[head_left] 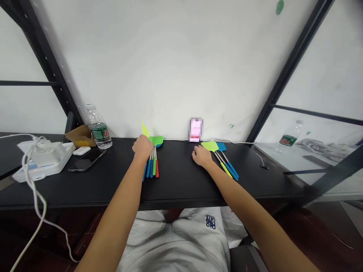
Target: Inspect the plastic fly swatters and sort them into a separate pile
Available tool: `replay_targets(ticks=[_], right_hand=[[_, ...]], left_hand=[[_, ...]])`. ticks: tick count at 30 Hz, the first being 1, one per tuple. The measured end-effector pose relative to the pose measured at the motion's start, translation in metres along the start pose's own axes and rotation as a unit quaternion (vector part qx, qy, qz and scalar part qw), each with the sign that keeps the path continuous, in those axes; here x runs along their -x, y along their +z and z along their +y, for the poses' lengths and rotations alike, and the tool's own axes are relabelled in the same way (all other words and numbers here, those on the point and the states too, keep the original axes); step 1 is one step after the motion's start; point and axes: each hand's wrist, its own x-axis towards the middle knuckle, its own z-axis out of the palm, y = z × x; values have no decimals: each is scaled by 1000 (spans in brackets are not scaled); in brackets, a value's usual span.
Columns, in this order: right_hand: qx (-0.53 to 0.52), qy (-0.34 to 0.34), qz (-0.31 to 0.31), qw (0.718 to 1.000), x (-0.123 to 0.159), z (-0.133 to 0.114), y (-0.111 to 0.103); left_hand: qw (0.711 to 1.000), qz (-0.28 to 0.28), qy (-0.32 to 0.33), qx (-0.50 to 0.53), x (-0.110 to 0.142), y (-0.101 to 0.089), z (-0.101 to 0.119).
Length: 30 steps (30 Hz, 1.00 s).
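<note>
My left hand [142, 146] is closed around a yellow-green fly swatter, whose head [145, 129] stands tilted up above my fist; its handle is hidden. Beneath and beside that hand lies a bunch of fly swatters with blue, green and red handles [154, 168]. A green mesh head [156, 140] shows at their far end. On the right, my right hand [201, 155] rests with curled fingers on the black table, against the near-left edge of a yellow-green fly swatter head [210, 146]. Nothing shows in its fingers. Close by lie a blue swatter head [221, 146] and blue handles [233, 171].
A lit phone [195, 129] leans against the wall between my hands. Leftward stand a water bottle [99, 128], an open carton [81, 136], a dark phone [87, 160], a white earbud case [81, 150] and a power strip [47, 158] with cables. Black metal posts flank the table [181, 185].
</note>
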Motion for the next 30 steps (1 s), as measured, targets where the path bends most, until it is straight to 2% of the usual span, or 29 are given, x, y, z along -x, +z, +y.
replay_targets(ticks=[3, 6, 13, 17, 20, 25, 28, 30], right_hand=[[-7, 11, 1, 1000, -3, 1, 3], [-14, 18, 5, 1000, -6, 2, 5], [-23, 43, -8, 999, -14, -1, 5], [-29, 60, -16, 998, -19, -4, 4], [-33, 68, -17, 997, -21, -4, 4], [-52, 51, 0, 997, -18, -3, 6], [-115, 52, 6, 992, -18, 2, 7], [-194, 70, 18, 978, -19, 10, 9]], left_hand=[[999, -1, 40, -22, 11, 3, 13], [993, -17, 111, -24, 22, 13, 27], [972, -74, 221, 34, 41, 40, 50], [963, -92, 245, 65, 55, 47, 55], [960, -122, 240, 83, 65, 49, 58], [956, -145, 243, 83, 72, 55, 61], [951, -148, 258, 79, 73, 59, 62], [945, -156, 273, 86, 76, 59, 62]])
